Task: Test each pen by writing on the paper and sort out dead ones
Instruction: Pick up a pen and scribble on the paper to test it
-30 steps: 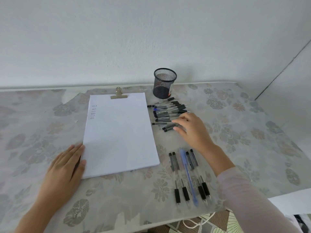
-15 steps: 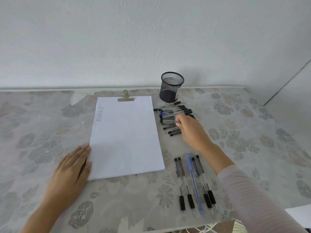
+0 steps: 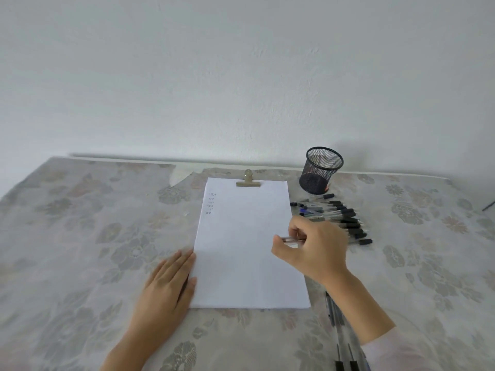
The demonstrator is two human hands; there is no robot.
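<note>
A white paper stack [image 3: 246, 242], clipped at the top by a brass clip [image 3: 248, 181], lies on the table with a few small scribbles near its top left. My left hand [image 3: 167, 287] lies flat at the paper's lower left edge. My right hand [image 3: 312, 249] grips a clear pen [image 3: 290, 239] above the paper's right edge. A pile of black-capped pens [image 3: 334, 216] lies to the right of the paper, partly behind my right hand. A row of pens [image 3: 338, 330] lies near the front edge, mostly hidden by my right forearm.
A black mesh pen cup [image 3: 320, 171] stands behind the pile, close to the white wall. A floral cloth [image 3: 80, 236] covers the table. The table's right edge shows at far right.
My right hand has lifted a clear pen out of the pile and brought it left over the paper's right edge. The camera view has tilted up and shifted. My left hand stays put.
</note>
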